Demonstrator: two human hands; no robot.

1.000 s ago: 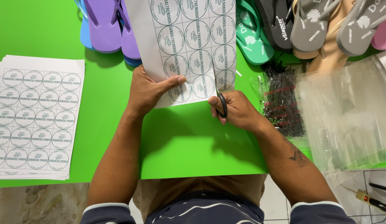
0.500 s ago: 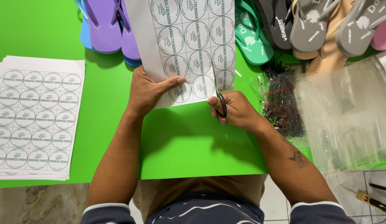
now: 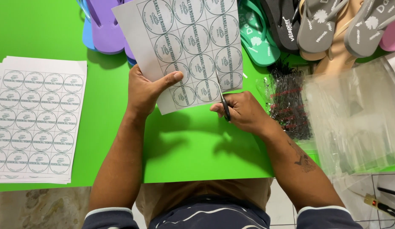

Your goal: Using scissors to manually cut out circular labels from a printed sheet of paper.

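I see the label sheet point(image 3: 187, 46) above the table point(image 3: 197, 148), between my left hand point(image 3: 144, 91) and right hand point(image 3: 244, 112). The stack of label sheets point(image 3: 36, 121) lies left; flip-flops point(image 3: 316, 25) lie behind; plastic bags point(image 3: 354, 114) lie right.

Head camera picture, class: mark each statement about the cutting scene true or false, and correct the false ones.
1. The left hand holds the sheet of round labels. True.
2. The right hand holds a pen. False: it holds scissors.
3. A stack of label sheets lies left of the arms. True.
4. The table is red. False: it is green.
5. The flip-flops lie at the table's near edge. False: along the far edge.
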